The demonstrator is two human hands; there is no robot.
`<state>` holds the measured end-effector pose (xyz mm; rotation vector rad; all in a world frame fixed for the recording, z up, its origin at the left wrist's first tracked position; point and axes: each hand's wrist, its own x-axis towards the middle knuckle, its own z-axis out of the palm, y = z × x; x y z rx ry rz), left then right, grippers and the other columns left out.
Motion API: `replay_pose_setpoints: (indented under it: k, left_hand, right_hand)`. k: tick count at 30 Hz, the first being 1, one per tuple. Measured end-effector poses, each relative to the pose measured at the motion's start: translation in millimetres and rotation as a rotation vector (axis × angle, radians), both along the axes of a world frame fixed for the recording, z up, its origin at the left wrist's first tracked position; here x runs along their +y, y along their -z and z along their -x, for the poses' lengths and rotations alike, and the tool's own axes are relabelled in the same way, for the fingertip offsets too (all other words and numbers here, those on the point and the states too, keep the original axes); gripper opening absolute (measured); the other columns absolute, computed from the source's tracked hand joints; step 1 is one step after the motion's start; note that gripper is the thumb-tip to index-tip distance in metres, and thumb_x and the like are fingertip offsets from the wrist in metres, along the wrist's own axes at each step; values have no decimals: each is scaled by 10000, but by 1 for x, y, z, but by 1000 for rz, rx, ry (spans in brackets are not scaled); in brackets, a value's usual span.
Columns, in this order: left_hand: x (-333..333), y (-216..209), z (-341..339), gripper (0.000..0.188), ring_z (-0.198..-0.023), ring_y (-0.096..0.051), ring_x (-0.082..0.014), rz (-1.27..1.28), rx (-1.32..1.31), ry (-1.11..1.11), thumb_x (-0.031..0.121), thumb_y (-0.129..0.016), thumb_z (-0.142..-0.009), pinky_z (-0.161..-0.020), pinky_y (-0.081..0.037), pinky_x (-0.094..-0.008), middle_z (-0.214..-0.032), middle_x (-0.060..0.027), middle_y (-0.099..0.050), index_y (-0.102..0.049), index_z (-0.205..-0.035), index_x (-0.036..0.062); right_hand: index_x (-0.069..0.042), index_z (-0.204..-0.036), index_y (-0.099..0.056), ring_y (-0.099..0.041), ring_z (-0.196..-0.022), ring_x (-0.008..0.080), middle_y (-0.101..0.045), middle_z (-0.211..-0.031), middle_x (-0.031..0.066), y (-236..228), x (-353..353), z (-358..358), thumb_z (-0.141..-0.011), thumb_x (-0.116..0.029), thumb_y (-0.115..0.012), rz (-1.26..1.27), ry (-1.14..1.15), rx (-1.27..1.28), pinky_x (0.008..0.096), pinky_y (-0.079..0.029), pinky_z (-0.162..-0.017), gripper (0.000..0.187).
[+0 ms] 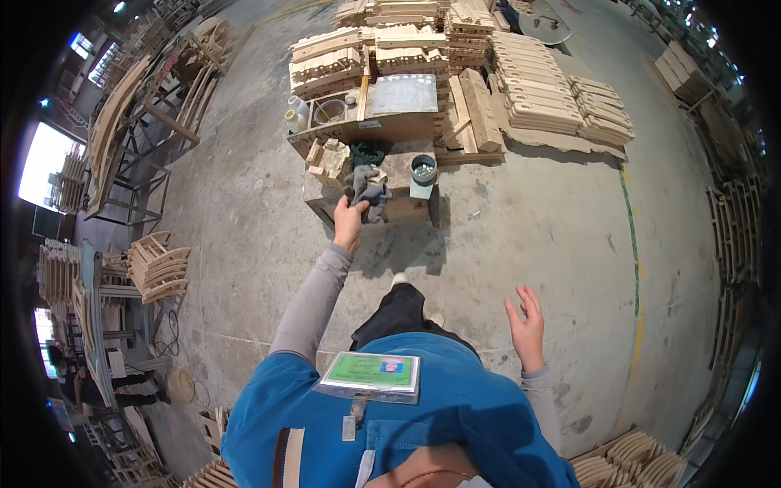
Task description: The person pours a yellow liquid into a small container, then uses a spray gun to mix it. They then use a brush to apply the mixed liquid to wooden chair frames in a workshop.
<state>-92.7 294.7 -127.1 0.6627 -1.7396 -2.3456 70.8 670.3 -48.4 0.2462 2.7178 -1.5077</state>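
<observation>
My left hand [348,226] reaches forward to the near edge of a low wooden workbench [403,213], its fingers closed on a crumpled grey cloth glove [370,202]. The glove lies among more dark, bunched fabric [368,152] on the bench. To its left are short blocks of light wood [329,161]. A dark round container [423,169] stands at the bench's right end, with something pale inside. My right hand [527,327] hangs in the air above the floor on the right, fingers apart and holding nothing.
Behind the bench's lower top, a raised shelf carries bottles [295,120] and a flat grey plate [404,93]. Stacks of cut wooden parts [533,85] stand beyond and to the right. Racks with curved wood pieces [159,264] line the left; another person [89,386] is at the far left.
</observation>
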Motion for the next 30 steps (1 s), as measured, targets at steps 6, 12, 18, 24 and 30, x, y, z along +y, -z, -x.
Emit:
replay_pose_setpoints:
  k: [6,12,18,24,30]
  left_hand:
    - [-20,36,121,467,-1065,-545,-288,712,22,-138,159,-658,-780,-927,-404,-337,-1156,-174,-581,-533,-1191,-24]
    - [-16,76,159,925,-1293,-286,-406,1002,-473,129,449,-709,-713,-1014,-307,-502,-1455,-181,-242,-222,-1432,130]
    - [-67,76,113,291,-783,-640,-345,1063,-321,1229,256,-609,-743,-733,-507,-391,-842,-186,-670,-673,-896,18]
    - [-111,-5,40,275,-679,-584,-95,475,-526,1785,259,-669,-747,-568,-468,-261,-753,-78,-668,-689,-885,22]
    - [-93,-40,-1,270,-674,-581,-95,201,-553,1534,259,-672,-748,-567,-466,-262,-743,-74,-662,-685,-877,22]
  right_hand:
    - [-6,-1202,-555,-441,-1229,324,-431,-1345,211,13,-5,64,-857,-174,-618,19,44,-67,372,-408,-974,389]
    - [-9,-1196,-558,-458,-1209,326,-447,-1328,215,6,-22,131,-858,-186,-615,-36,56,-134,380,-417,-962,386]
    - [-13,-1173,-573,-495,-1169,311,-474,-1304,204,33,-26,197,-842,-173,-632,-163,-28,-125,374,-456,-911,373]
    - [-1,-1132,-589,-537,-1112,320,-551,-1202,215,45,-24,233,-827,-171,-640,-230,-139,-78,362,-473,-869,352]
    - [-36,-1105,-612,-530,-1118,346,-583,-1148,227,31,22,220,-805,-234,-642,-191,-346,-769,387,-406,-954,360]
